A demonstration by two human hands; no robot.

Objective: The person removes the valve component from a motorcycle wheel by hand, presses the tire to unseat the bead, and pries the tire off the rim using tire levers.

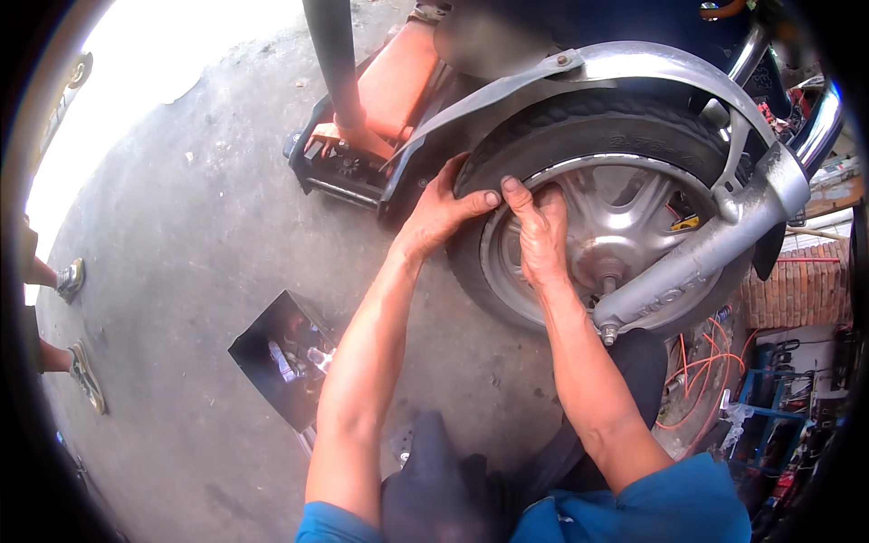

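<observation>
A motorcycle wheel stands before me, with a black tire around a silver spoked rim. My left hand grips the tire's left edge, its thumb on the sidewall and its fingers mostly hidden behind the tread. Close beside it, my right hand is closed at the rim. Its thumb points up against the tire's inner edge, and its fingers curl in by the spokes, partly hidden. A silver fork leg crosses the wheel's right side down to the axle, and a silver fender arches over the tire.
An orange floor jack with an upright handle stands beyond the wheel. A black open box with small bottles lies left of my forearm. Orange hose and a blue rack are at right. Someone's shoes show far left.
</observation>
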